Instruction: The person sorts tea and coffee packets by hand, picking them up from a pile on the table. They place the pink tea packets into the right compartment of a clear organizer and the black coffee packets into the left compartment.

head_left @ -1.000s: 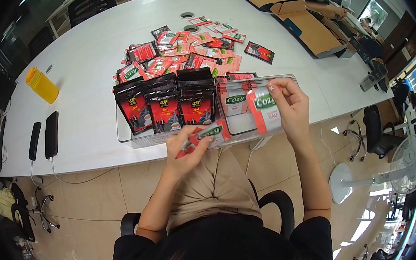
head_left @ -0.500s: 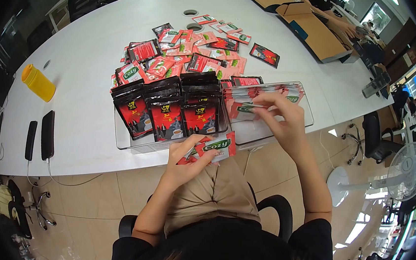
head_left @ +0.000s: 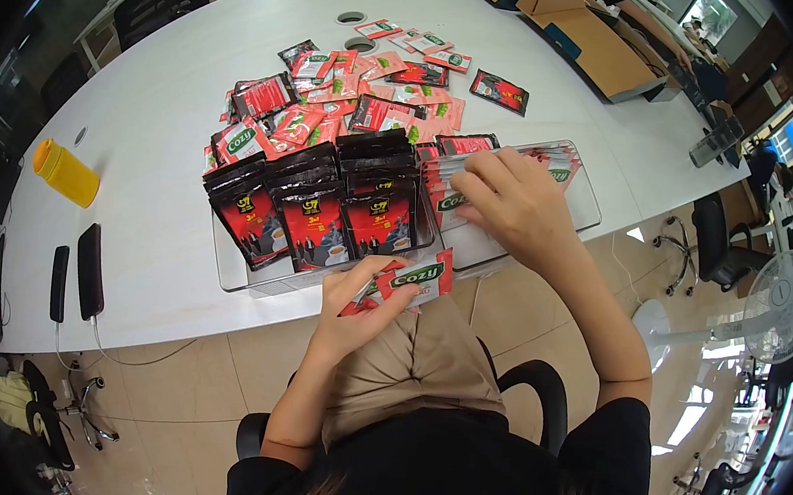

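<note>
My left hand [head_left: 356, 302] is closed around a few red-and-white Cozy sachets [head_left: 424, 278], held above my lap at the table edge. My right hand [head_left: 520, 205] reaches into the right clear tray [head_left: 585, 200], its fingers curled and pinching a Cozy sachet [head_left: 448, 201] at the front of an upright row; the hand hides part of that row. Left of it, a second clear tray [head_left: 232, 269] carries black-and-red G7 coffee packets [head_left: 316, 231], standing in several upright stacks.
Behind the trays lies a loose pile of mixed sachets [head_left: 334, 101]. A yellow bottle [head_left: 65, 173] and two dark phone-like devices [head_left: 90, 268] with cables are on the left. Open cardboard boxes [head_left: 594, 43] and a clear cup [head_left: 715, 143] sit at the right, near another person's arm.
My right hand has moved slightly left and down onto the sachet row, its fingers curling more. My left hand keeps its sachets in nearly the same place. The view has shifted slightly.
</note>
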Demonstrator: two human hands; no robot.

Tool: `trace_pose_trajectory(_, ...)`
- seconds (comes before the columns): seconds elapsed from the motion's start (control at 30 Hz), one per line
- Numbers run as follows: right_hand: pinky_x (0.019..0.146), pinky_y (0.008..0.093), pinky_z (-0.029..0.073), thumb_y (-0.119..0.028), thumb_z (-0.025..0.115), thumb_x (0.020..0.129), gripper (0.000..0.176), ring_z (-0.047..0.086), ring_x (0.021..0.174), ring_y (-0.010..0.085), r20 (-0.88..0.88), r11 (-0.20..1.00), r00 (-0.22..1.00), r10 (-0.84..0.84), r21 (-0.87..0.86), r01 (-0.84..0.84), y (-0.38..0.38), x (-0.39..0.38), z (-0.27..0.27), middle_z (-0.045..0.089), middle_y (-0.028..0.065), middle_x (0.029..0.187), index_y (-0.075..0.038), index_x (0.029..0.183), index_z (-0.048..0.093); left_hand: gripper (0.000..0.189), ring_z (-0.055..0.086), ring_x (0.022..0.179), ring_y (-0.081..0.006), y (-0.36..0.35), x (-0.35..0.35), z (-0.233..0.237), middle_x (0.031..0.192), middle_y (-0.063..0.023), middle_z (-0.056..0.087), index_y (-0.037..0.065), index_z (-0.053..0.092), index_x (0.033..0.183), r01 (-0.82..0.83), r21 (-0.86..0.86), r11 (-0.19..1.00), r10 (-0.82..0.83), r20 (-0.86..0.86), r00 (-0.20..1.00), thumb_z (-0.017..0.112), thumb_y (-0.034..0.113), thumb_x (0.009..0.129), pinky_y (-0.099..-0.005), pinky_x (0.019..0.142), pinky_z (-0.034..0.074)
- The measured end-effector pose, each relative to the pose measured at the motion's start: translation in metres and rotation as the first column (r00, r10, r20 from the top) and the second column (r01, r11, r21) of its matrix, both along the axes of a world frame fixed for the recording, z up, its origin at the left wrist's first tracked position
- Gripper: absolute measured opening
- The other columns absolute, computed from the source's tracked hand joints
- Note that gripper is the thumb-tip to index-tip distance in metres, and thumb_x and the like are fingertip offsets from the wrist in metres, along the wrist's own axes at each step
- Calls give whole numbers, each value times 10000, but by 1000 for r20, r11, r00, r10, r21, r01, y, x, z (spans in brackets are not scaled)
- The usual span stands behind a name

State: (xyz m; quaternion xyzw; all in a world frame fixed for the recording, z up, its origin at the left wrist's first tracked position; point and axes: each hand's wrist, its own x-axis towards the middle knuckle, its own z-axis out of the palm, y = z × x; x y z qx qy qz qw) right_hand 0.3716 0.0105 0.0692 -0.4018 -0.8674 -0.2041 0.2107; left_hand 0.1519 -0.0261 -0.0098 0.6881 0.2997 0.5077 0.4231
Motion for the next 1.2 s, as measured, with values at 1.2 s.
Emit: trace_pose_trajectory(1.2,618,321,471,-150,761,637,324,553,780,181,-165,975,966,-200,-135,178,-2,57,7,523,-5,878,-108,874,545,203,680,675,-149,5,3,-15,812,-98,709,-19,697,900,-29,33,999,29,4,1000,761,52,720,-219,600,509)
